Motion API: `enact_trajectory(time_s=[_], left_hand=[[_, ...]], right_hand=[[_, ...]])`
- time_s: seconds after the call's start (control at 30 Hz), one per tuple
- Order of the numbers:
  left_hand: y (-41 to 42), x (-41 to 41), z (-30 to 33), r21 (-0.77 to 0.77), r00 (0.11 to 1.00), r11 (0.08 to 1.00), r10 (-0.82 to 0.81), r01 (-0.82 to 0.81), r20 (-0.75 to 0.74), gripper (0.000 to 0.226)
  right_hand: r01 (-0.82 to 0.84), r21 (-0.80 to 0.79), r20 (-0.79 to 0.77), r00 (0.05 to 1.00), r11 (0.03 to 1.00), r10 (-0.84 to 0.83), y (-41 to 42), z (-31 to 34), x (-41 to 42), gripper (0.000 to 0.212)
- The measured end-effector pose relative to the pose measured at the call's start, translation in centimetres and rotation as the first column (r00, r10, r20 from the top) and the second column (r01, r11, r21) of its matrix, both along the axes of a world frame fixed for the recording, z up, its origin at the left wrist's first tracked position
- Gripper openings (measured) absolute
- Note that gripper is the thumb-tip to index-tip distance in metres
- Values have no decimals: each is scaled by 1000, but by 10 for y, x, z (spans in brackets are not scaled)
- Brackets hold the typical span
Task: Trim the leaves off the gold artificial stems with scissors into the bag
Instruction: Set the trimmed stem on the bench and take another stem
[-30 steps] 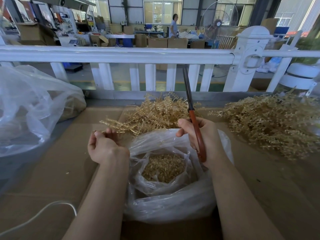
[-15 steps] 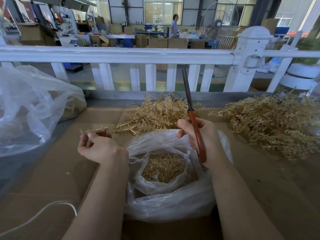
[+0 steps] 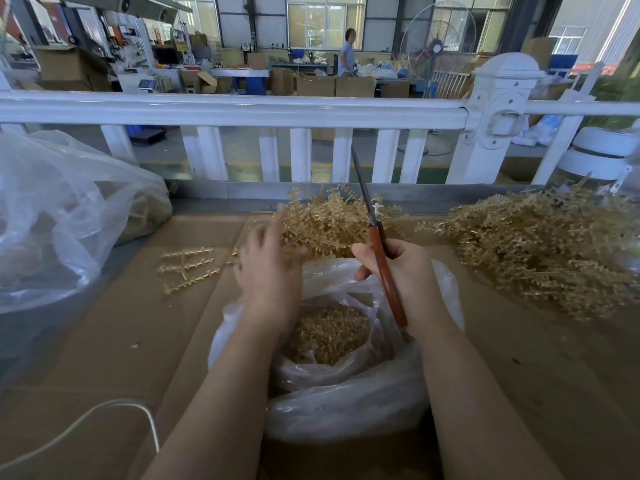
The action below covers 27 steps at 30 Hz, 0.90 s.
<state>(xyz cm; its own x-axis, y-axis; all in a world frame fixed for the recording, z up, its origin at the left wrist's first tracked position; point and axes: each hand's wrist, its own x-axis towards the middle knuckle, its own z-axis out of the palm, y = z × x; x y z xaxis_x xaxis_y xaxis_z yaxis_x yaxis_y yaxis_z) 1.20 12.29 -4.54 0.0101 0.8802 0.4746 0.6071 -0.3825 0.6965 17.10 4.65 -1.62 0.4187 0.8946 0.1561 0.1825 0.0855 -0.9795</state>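
- Sitting in the middle of the cardboard-covered table (image 3: 114, 341): the clear bag (image 3: 346, 400), mouth open, gold leaf trimmings (image 3: 325, 336) lying inside.
- Gripping the scissors (image 3: 379, 251) just above the bag's far rim: right hand (image 3: 405, 282), fist wrapped round the red handles, blades together and pointing up and away.
- Reaching beyond the bag toward the near stem pile (image 3: 332, 220): left hand (image 3: 268, 268), blurred, fingers spread, holding nothing.
- Lying left of the bag: one gold stem (image 3: 187, 268), flat on the table.
- Waiting right of the bag: a larger stem heap (image 3: 540, 251).
- Judging the step: fetching a fresh stem, between cuts.
- Calling next for: pinching one stem free, bringing it over the bag's mouth, opening the blades.
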Motion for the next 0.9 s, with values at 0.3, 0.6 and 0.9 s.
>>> enact_trajectory(time_s=[0.3,0.6,0.9], left_hand=[[-3,6,-9,64,923,996,89,-70,-375,36],[-16,6,13,82,791,985,-170,151,588,13],[-21,14,10,484,891,767,-449,422,-65,12]], right_hand=[[19,-76,52,999,997,-15,2,-2,-1,23],[29,-83,48,999,996,-25,2,-2,1,23],[-39,-5,-251,967,999,37,-6,8,-2,38]])
